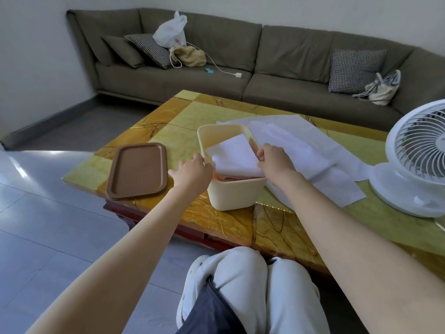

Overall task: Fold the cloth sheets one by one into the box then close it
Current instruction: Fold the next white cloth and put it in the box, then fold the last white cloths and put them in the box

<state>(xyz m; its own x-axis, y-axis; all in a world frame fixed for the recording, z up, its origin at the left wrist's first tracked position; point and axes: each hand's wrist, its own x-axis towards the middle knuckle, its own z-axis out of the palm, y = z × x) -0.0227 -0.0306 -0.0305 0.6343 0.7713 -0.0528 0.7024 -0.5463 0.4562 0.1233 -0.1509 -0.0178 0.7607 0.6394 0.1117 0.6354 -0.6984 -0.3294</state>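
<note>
Fingers of the right hand [274, 162] pinch the folded cloth's [231, 155] right edge as it lies atop the box [236, 196]. The left hand [192, 169] meets the left rim, grip unclear. Best press the cloth flat below the rim, so the lid [137, 169] can seat.

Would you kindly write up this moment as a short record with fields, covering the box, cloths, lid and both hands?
box: cream plastic box, open, on the yellow marble table
top layer: white folded cloth, lying in the box over an orange layer
left hand: rests against the box's left wall
right hand: pinches the folded cloth's right edge
lid: brown rounded lid, flat on the table, left of the box, apart from it
still to fold: unfolded white sheets, spread right of the box
other: white electric fan at the table's right end
</note>
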